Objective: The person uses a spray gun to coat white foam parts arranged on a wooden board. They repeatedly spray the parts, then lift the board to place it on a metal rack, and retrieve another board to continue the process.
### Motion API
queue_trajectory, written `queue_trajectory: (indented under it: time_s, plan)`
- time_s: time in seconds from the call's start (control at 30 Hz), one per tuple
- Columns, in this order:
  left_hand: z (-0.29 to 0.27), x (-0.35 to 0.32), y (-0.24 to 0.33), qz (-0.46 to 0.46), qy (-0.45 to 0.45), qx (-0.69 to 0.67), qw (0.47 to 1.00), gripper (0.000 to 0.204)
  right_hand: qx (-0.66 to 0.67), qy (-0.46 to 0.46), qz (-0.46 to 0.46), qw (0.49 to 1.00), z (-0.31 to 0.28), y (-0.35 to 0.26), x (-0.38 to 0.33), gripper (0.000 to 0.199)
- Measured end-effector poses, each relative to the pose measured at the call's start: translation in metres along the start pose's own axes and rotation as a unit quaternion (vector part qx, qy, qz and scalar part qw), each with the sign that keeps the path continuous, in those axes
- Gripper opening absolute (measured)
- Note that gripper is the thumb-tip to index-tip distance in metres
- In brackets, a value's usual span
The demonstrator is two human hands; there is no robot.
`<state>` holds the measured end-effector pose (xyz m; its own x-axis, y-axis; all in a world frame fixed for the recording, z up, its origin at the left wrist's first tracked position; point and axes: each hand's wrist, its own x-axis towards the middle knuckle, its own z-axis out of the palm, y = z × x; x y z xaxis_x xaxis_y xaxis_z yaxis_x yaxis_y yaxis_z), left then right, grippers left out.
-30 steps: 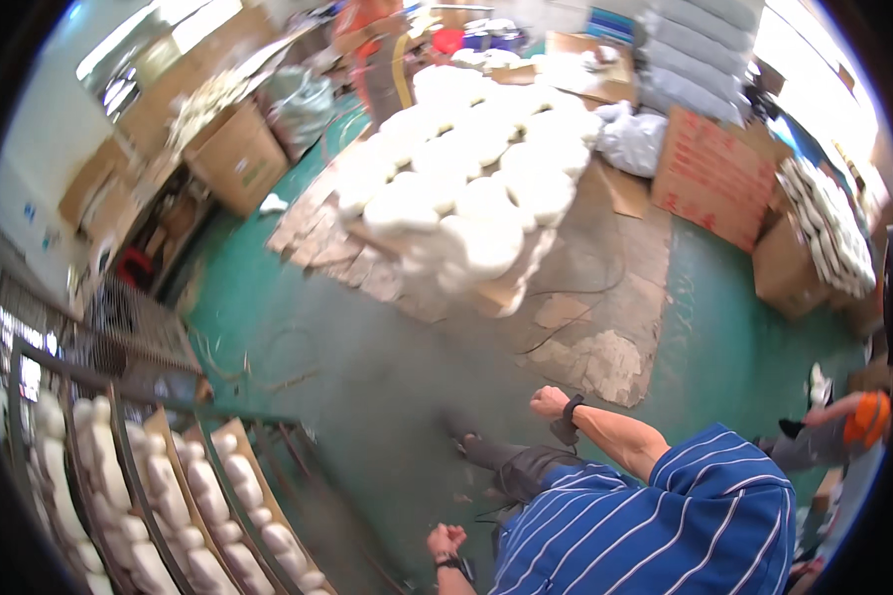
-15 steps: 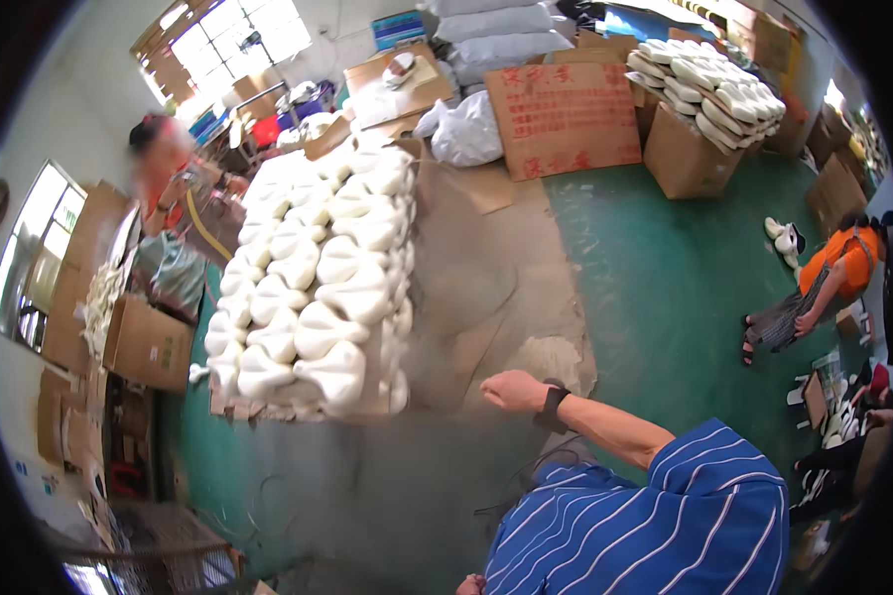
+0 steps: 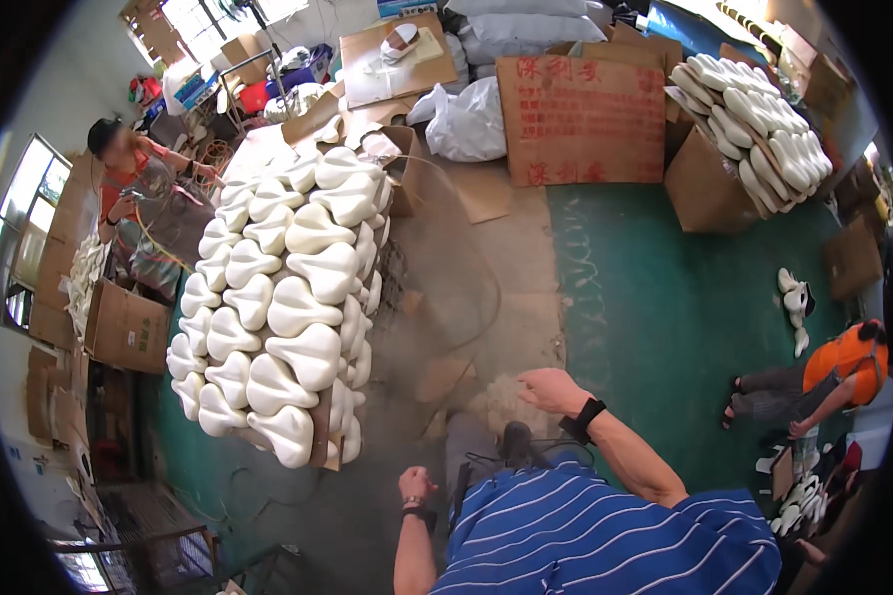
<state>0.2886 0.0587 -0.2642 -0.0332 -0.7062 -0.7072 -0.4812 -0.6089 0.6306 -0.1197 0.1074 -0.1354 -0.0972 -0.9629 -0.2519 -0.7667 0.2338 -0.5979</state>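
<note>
My right hand [image 3: 554, 390], with a dark band at its wrist, hangs in front of my body over the brown floor covering. Its fingers are curled and nothing shows in them. Lower down, my left hand [image 3: 417, 484] is closed in a loose fist, also with nothing visible in it; bands circle that wrist too. Nearest to it, but not touched, stands a tall stack of white pads shaped like bicycle saddles [image 3: 306, 355], laid in rows. Cardboard [image 3: 321, 424] shows between the layers at the stack's near end.
Behind the stack at the left, a person [image 3: 149, 193] holds a thin yellow hose. Another person in orange [image 3: 838, 372] bends at the right. More white pads [image 3: 754, 129] top a carton [image 3: 709, 188] at the back right. A large cardboard sheet [image 3: 585, 119] leans near a white sack [image 3: 466, 124].
My left hand has risen fully into view from the bottom edge. The pad stack now sits farther left in the picture, and my right hand is slightly farther right.
</note>
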Motion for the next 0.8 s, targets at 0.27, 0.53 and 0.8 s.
queue_trajectory:
  time_s: [0.27, 0.53, 0.8]
  plan:
    - [0.070, 0.161, 0.036, 0.205, 0.014, 0.357, 0.911, 0.029, -0.034, -0.048, 0.067, 0.996, -0.063, 0.083, 0.093, 0.043]
    - [0.121, 0.245, 0.222, 0.284, 0.013, 0.508, 0.813, 0.020, -0.029, -0.048, 0.137, 0.989, -0.172, 0.136, 0.225, 0.046]
    - [0.134, 0.302, 0.254, 0.076, 0.150, 0.230, 0.959, 0.039, -0.056, -0.104, -0.015, 0.993, -0.242, 0.168, 0.482, 0.043]
